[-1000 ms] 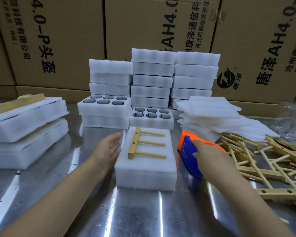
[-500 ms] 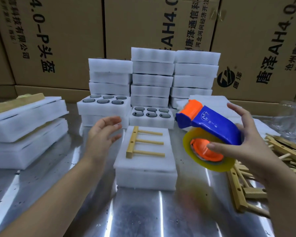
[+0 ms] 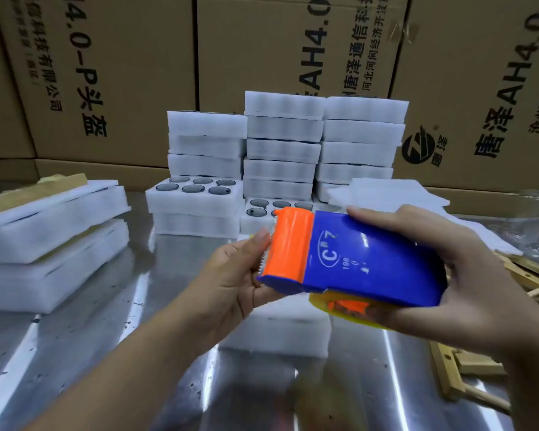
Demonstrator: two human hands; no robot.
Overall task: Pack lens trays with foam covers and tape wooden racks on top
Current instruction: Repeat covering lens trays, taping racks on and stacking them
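Right hand [image 3: 455, 293]: I see its fingers [image 3: 395, 220] wrapped over the blue body of the tape dispenser [image 3: 364, 262], thumb underneath by the yellow tape roll [image 3: 319, 299].
Left hand [image 3: 231, 284]: thumb against the orange head beside the toothed blade, fingers curled under that end.
Tape dispenser: held in the air over a covered foam tray [image 3: 277, 334] on the steel table [image 3: 91, 353].
Wooden racks [image 3: 529, 275]: loose heap, far right.
Lens trays [image 3: 196, 205]: two open ones in front of the foam stacks [image 3: 283, 147].
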